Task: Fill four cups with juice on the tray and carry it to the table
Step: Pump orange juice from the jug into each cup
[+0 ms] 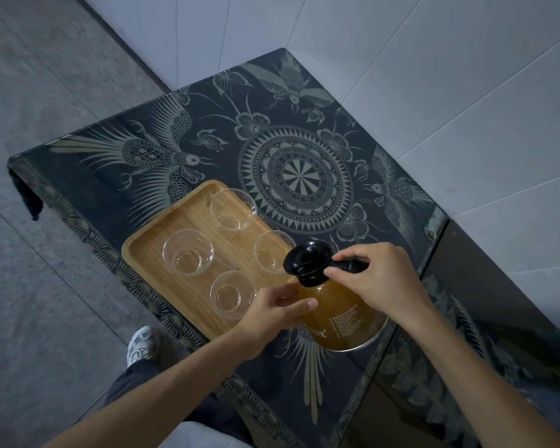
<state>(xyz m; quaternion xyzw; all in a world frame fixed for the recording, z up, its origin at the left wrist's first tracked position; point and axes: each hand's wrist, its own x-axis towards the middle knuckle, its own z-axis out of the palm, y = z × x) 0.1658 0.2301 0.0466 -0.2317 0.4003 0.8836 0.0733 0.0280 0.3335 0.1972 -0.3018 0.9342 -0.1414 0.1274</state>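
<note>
Juice fills a glass jug [343,321] standing on the counter [117,176], just to the right of the wooden tray [162,250]; liquid amber-brown, white print on the glass, metal band at the base; black lid [306,260] on top, black handle [349,265] pointing right. Right hand [382,276] over the handle; its grip is closed around it, thumb tip near the lid's neck. Left hand [272,312] against the jug's left side, below the lid; grip partly curled, thumb lying on the glass, fingers hidden behind the jug, so how fully it clasps cannot be told.

Four clear glass cups on the tray, all upright: far cup [233,208], left cup [188,252], right cup [272,255] partly behind the lid, near cup [232,294] just beside the left hand; whether any holds liquid cannot be told.

Tray sits tilted to the counter's edges, toward the near left side; counter covered by a dark cloth printed with pale birds, butterflies and a round medallion [296,176], under what looks like a glass top. Counter pushed into a corner of pale tiled wall [434,76]; grey floor [46,92] to the left; a white shoe [143,345] and dark trouser leg below the tray.
</note>
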